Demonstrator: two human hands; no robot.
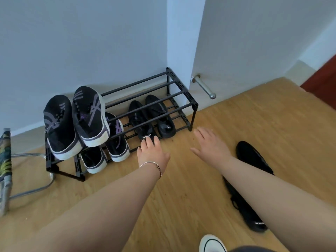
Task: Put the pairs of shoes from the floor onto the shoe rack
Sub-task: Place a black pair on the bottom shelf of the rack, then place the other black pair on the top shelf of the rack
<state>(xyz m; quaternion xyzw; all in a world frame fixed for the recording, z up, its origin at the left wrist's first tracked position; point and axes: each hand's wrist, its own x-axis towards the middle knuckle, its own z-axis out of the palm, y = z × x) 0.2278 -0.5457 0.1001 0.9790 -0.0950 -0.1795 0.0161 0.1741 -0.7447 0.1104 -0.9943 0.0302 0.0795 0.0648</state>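
Observation:
A black two-tier shoe rack (181,91) stands against the wall. Two black-and-purple sneakers (76,120) sit on its top tier at the left, and two more (116,140) on the lower tier below them. A pair of plain black shoes (154,113) rests on the lower tier at the right. My left hand (152,153) touches the heel of the left black shoe, fingers spread. My right hand (211,142) hovers open over the floor in front of the rack. Two black shoes (252,157) lie on the floor at the right, partly hidden by my right forearm.
A metal doorstop (203,86) sticks out from the wall right of the rack. A folding chair frame (32,188) with patterned fabric stands at the left. A white shoe toe (212,242) shows at the bottom edge. The floor is light wood.

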